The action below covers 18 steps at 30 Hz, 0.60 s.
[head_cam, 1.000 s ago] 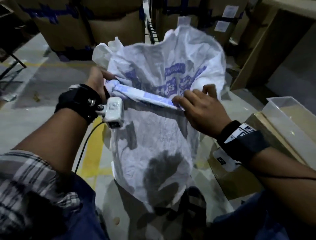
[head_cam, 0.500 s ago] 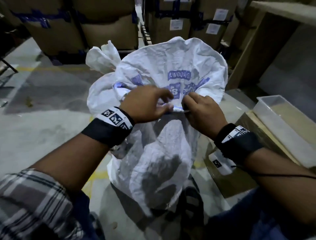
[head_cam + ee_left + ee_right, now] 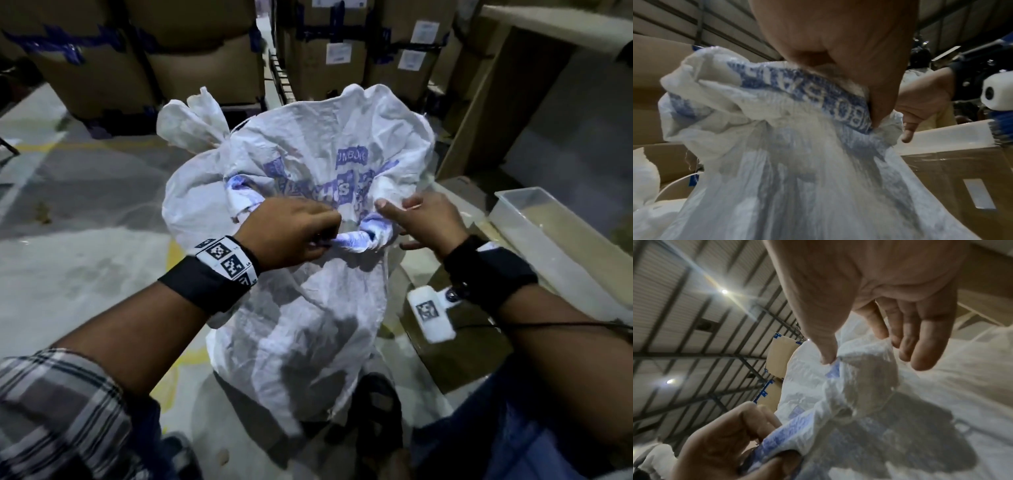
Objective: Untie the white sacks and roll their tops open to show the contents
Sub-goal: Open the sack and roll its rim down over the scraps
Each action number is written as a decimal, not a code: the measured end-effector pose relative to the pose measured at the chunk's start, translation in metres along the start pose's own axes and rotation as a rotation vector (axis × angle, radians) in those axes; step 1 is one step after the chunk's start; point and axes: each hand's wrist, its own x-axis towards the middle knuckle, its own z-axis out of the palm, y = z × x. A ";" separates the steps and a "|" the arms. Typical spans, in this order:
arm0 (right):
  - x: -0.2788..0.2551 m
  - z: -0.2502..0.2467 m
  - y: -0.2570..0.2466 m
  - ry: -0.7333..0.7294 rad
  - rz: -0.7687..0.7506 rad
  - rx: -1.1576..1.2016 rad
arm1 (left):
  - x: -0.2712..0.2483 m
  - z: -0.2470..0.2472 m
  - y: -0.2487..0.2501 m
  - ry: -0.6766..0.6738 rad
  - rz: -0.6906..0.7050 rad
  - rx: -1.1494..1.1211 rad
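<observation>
White sack (image 3: 301,329), cardboard boxes (image 3: 191,61) behind

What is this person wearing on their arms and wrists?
Both hands are bare. The left wrist has a black band with black-and-white square code markers; a plaid sleeve is pushed up. The right wrist has a black band, a small white camera and a thin black cable.
</observation>
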 end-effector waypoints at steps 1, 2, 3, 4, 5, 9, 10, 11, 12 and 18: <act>0.003 0.005 -0.001 0.012 0.007 0.038 | 0.000 0.000 0.003 0.016 0.038 0.012; 0.007 0.008 -0.002 0.021 0.021 0.113 | 0.001 0.000 0.006 0.034 0.072 0.031; 0.010 0.009 -0.004 0.011 0.062 0.236 | 0.001 -0.001 0.007 0.052 0.101 0.048; 0.013 0.009 -0.005 -0.032 0.129 0.408 | 0.000 -0.002 0.007 0.057 0.122 0.056; 0.015 0.005 -0.007 -0.111 0.218 0.587 | -0.002 -0.004 0.005 0.062 0.141 0.058; 0.016 -0.015 -0.009 -0.325 0.494 1.027 | -0.013 -0.024 -0.021 0.153 0.159 0.111; 0.013 -0.013 -0.011 -0.351 0.498 1.033 | -0.017 -0.030 -0.030 0.184 0.147 0.147; 0.008 -0.009 -0.015 -0.378 0.490 1.024 | -0.022 -0.036 -0.037 0.206 0.132 0.191; 0.003 -0.001 -0.018 -0.403 0.470 0.999 | -0.027 -0.040 -0.043 0.218 0.118 0.238; -0.015 0.034 -0.028 0.092 -0.060 0.328 | -0.052 -0.043 -0.044 0.115 0.210 0.249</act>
